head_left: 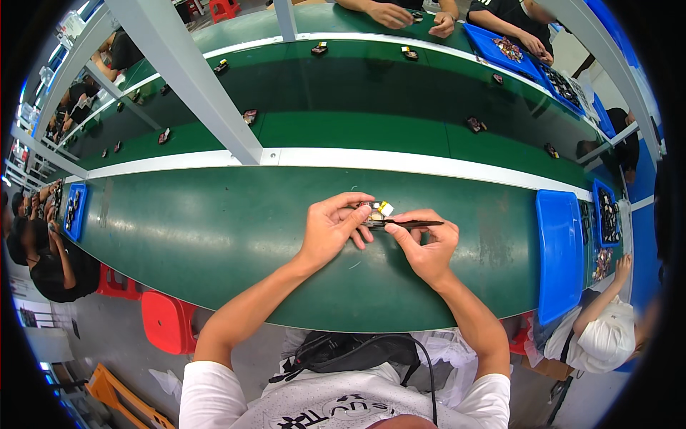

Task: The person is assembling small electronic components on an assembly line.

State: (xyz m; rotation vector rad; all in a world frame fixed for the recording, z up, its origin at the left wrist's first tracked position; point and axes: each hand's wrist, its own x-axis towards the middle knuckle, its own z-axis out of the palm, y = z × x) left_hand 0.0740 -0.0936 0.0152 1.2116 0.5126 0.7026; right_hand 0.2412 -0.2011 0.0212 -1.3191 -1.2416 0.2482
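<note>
In my left hand is a small electronic assembly with a black casing, a white block and a bit of yellow tape. The thumb and fingers close around its left side. My right hand pinches a pair of dark tweezers, which lie nearly level. Their tips reach the lower right edge of the assembly; whether they grip a part there is too small to tell. Both hands are held close together over the green tabletop.
Beyond a white rail runs a green conveyor belt carrying several small assemblies. A grey post rises at the left. An upright-looking blue tray is at the right, a red stool at lower left. Other people sit around.
</note>
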